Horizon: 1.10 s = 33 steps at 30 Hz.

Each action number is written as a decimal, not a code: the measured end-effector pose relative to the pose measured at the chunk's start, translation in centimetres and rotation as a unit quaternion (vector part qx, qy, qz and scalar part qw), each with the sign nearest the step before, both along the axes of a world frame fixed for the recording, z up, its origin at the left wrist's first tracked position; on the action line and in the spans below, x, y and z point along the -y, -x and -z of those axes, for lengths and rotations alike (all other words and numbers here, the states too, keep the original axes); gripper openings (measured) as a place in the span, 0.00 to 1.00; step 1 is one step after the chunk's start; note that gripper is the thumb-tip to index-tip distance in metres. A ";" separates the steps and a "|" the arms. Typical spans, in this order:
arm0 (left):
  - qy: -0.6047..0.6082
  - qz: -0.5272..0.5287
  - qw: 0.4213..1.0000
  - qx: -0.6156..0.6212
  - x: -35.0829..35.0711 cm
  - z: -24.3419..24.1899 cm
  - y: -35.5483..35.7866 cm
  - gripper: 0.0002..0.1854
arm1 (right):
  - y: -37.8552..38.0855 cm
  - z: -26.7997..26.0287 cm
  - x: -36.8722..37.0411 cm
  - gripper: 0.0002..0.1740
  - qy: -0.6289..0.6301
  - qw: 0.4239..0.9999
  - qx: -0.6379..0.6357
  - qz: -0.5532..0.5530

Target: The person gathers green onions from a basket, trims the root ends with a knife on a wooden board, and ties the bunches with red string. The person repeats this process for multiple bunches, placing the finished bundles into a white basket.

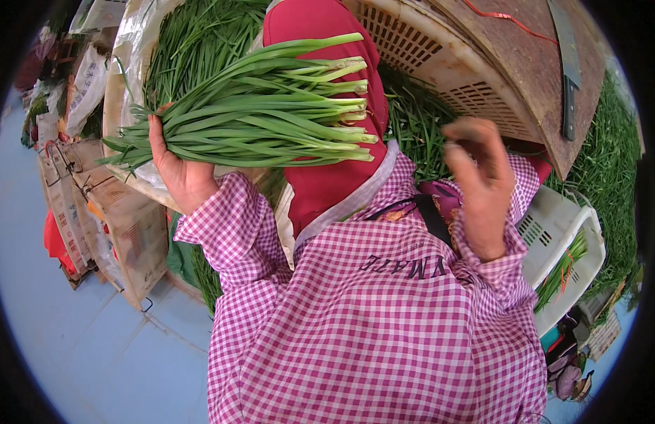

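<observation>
A bunch of green garlic chives rests across my left hand, above my knee in red trousers. The leaf tips point left over the fingers; the pale cut stem ends point right, spread loosely and unevenly. My left thumb lies along the near side of the bunch, and most of the fingers are hidden beneath it. My right hand is raised off to the right, apart from the bunch. It is motion-blurred, its fingers bent and apart from the thumb, with nothing visible in it.
A plastic-lined crate holds more chives at upper left. A wooden board with a knife lies over a perforated crate. Loose green trimmings pile at right beside a white basket. Crates stand on the blue floor.
</observation>
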<state>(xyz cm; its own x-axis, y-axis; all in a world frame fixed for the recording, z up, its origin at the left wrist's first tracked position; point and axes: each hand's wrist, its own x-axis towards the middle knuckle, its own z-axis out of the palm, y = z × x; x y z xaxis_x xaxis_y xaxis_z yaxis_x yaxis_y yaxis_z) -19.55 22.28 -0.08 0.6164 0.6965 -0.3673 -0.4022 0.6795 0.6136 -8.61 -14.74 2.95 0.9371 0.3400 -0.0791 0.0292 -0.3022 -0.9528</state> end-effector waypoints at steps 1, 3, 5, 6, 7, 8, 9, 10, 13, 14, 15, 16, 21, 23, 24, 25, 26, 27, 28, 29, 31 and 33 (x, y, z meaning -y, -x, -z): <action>-0.007 0.007 1.000 0.008 0.0 -0.1 0.1 0.11 | -0.1 -0.3 -2.0 0.11 -0.009 0.998 0.035 -0.042; -0.001 0.008 1.000 0.024 0.0 -0.2 0.3 0.11 | -0.7 -0.4 -5.5 0.17 -0.002 0.996 0.063 -0.067; 0.009 0.032 0.999 0.043 -0.1 -0.3 0.4 0.11 | -1.2 -0.1 -7.7 0.17 0.005 0.994 -0.034 -0.108; 0.026 0.040 0.997 0.067 -0.1 -0.4 0.5 0.11 | -1.4 0.2 -8.2 0.16 0.004 0.995 -0.043 -0.094; 0.043 0.048 0.994 0.090 -0.1 -0.4 0.5 0.11 | -1.5 0.6 -8.5 0.15 -0.001 0.994 -0.057 -0.095; 0.061 0.056 0.990 0.112 0.0 -0.5 0.5 0.11 | -1.4 1.1 -8.6 0.14 -0.018 0.994 -0.063 -0.093; 0.056 0.074 0.987 0.131 0.2 -0.5 0.5 0.11 | -1.3 1.4 -8.4 0.13 -0.019 0.992 -0.085 -0.092; 0.051 0.093 0.983 0.150 0.4 -0.5 0.4 0.11 | -1.3 1.8 -8.1 0.12 -0.033 0.991 -0.096 -0.088; -0.003 0.020 0.998 0.067 0.8 -0.6 0.3 0.10 | -1.6 2.1 -6.7 0.08 -0.050 0.995 -0.034 -0.076; -0.028 -0.026 0.999 0.016 0.9 -0.6 0.2 0.10 | -2.0 1.9 -5.9 0.08 -0.066 0.995 -0.078 -0.021; -0.027 -0.021 0.999 0.019 1.0 -0.6 0.2 0.10 | -2.6 1.5 -5.1 0.07 -0.062 0.989 -0.131 0.021; -0.026 -0.015 0.999 0.022 1.0 -0.6 0.2 0.10 | -3.0 1.2 -4.5 0.08 -0.063 0.988 -0.141 0.031; 0.020 0.011 0.997 0.072 0.9 -0.6 0.2 0.09 | -2.3 0.2 -4.7 0.12 -0.147 0.977 -0.156 -0.010; -0.003 0.013 0.998 0.055 0.9 -0.6 0.4 0.09 | -1.6 0.8 -6.4 0.13 -0.154 0.980 -0.108 -0.067; -0.008 0.014 0.999 0.050 0.9 -0.6 0.5 0.09 | -1.2 1.2 -7.2 0.12 -0.152 0.979 -0.115 -0.065; -0.013 0.014 0.999 0.045 0.9 -0.6 0.6 0.09 | -1.0 1.6 -7.8 0.11 -0.163 0.976 -0.101 -0.098; -0.016 0.014 0.999 0.040 0.9 -0.6 0.6 0.09 | -1.2 1.8 -7.8 0.08 -0.122 0.988 -0.053 -0.083; 0.011 0.027 0.997 0.073 0.9 -0.6 0.7 0.09 | -1.4 2.0 -7.7 0.07 -0.124 0.988 -0.061 -0.066; 0.038 0.040 0.993 0.105 1.0 -0.5 0.8 0.09 | -1.8 2.1 -7.3 0.06 -0.125 0.988 -0.071 -0.049; 0.066 0.054 0.987 0.137 1.0 -0.4 0.8 0.09 | -2.1 2.0 -6.6 0.05 -0.118 0.989 -0.088 -0.023; 0.044 0.038 0.994 0.095 1.0 -0.2 0.8 0.09 | -3.0 1.7 -5.4 0.03 -0.160 0.983 -0.090 0.021; 0.027 0.013 0.998 0.053 1.0 0.0 0.8 0.09 | -3.4 0.6 -3.9 0.04 -0.209 0.969 -0.130 0.012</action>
<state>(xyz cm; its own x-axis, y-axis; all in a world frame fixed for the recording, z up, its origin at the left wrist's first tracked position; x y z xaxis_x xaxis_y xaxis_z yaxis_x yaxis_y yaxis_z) -20.32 21.26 -0.07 0.6721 0.6601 -0.3356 -0.4447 0.7221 0.5298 -5.25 -10.85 2.33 0.9120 0.3721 -0.1727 -0.2297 0.1144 -0.9665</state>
